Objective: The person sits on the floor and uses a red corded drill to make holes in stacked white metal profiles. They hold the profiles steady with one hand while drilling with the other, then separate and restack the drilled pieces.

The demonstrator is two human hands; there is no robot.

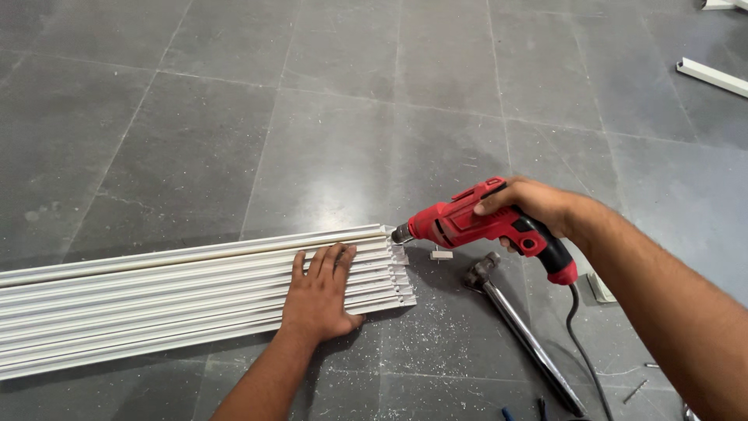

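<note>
Left hand (pixel 317 296) is pressed flat, fingers spread, on a bundle of white strips (pixel 156 300) lying on the grey tile floor (pixel 234 117). Right hand (pixel 530 204) is wrapped around a red corded drill (pixel 487 226), its nose right at the strips' end. A metal bar (pixel 522 331) lies nearby.

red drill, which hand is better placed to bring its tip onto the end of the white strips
Right. The right hand already grips the red drill, its tip beside the ends of the white strips. The left hand lies flat on them.
</note>
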